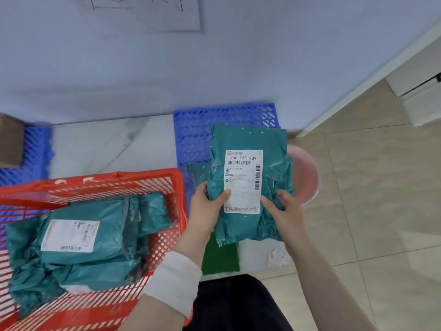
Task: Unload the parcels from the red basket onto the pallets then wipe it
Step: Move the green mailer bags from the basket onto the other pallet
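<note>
The red basket (95, 180) sits at the lower left, with several teal parcels (107, 225) piled inside it. Just beyond its far right corner lies a blue pallet (195, 130) against the wall. Above that pallet's near edge is one teal parcel (248, 137), label up, held by both hands. The left hand (205, 206) grips its left edge, thumb on the white label (243, 180). The right hand (284, 211) has its fingers curled round the crumpled right edge.

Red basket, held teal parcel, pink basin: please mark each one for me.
red basket (114, 181): head view, far rim.
held teal parcel (248, 139): head view, upper part above the label.
pink basin (306, 175): head view, visible right side.
</note>
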The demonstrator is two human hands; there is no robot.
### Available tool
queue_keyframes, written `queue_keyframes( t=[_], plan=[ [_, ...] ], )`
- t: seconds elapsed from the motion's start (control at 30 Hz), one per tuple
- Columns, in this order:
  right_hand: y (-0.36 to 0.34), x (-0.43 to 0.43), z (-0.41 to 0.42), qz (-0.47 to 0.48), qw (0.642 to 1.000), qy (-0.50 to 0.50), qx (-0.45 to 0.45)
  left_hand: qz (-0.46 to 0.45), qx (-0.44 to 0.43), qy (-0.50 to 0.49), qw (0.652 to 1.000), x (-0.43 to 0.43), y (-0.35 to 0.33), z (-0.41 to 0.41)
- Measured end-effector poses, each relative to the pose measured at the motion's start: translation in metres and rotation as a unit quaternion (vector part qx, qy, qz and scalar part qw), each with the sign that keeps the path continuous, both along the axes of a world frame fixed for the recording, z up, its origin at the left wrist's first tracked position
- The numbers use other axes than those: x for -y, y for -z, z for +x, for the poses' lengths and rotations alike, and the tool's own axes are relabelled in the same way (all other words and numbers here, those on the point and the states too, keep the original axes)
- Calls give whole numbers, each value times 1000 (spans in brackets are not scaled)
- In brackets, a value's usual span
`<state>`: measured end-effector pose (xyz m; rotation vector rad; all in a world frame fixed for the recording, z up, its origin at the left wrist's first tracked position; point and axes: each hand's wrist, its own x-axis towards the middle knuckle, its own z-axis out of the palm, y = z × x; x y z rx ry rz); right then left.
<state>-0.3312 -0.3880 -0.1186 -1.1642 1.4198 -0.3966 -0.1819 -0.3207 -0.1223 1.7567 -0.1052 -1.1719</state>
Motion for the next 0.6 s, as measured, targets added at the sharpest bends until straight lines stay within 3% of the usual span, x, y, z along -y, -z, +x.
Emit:
queue_keyframes(
  t=[0.37, 0.6],
  plan=[
    [101, 191, 20, -47, 988, -55, -134, 66, 12, 30, 997, 175, 105, 13],
    [173, 270, 39, -66, 971, -120, -195, 112, 75, 91, 987, 243, 178, 19]
  ],
)
